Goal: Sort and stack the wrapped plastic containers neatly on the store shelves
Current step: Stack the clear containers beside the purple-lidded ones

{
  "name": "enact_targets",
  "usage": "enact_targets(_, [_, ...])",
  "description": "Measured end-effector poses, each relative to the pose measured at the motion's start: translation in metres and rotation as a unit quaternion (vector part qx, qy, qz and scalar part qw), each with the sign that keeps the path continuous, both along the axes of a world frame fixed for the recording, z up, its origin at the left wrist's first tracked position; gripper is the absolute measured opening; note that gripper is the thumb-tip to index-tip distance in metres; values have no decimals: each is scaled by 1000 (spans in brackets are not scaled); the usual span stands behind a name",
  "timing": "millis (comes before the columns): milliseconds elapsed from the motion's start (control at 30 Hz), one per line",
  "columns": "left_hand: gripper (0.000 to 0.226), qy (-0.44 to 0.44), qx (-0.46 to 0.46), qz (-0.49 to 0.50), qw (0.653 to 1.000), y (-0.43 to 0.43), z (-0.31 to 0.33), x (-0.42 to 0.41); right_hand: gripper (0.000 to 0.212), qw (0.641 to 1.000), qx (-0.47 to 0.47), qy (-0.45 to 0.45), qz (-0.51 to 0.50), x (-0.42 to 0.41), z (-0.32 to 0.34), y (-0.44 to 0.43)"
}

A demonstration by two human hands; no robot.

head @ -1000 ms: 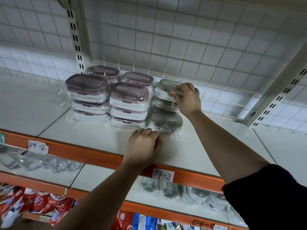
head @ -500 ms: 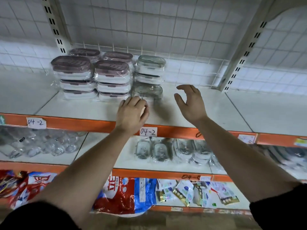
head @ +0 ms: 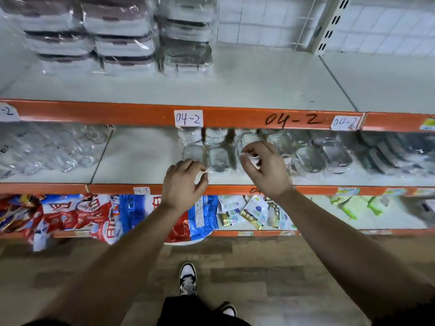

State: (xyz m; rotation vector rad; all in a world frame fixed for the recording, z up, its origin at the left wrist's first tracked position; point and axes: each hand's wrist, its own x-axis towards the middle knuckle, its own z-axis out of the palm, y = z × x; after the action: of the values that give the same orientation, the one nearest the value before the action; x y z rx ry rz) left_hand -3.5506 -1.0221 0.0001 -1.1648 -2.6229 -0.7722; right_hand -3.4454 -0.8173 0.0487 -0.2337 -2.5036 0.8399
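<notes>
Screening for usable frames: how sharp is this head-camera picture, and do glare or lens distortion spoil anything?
Head view: the stacked containers on top and the wrapped containers on the middle shelf are smeared by blur; their plastic glints; the shelf upright leans, wide-lens skew; the left hand, right hand and 04-2 label read clearly enough.

Single head-worn wide-angle view. Stands near the shelves (head: 235,90), facing forward and steeply down; floor (head: 259,267) and one shoe (head: 187,278) at lower edge.
</notes>
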Motion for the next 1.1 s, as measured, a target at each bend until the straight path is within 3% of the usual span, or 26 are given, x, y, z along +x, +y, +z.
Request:
enact_targets(233, [50,-112,-125,27,985,-11,-86,-11,47,982,-48,-182,-9,-22,-103,-5])
enact_targets(367, [57,-125,-122,29,984,7,-118,-46,48,971,-28,-238,-9,-54,-153,0])
enact_targets(567, [66,-137,-143,53,979,48,-166,-109,66,954,15,-300,10,-111,-195,7])
enact_targets(700, [70,-167,-183,65,967,62,-180,-134,66,947,22,-320,-22,-137,-210,7])
enact_targets(933, [58,-85,-152,102,979,44,-177,-136,52,955,59,-259,-131,-146,-228,0])
enact_targets(1100, [50,-142,-54,84,985,25,-174,-133,40,974,28,-192,-116,-140,-218,-6])
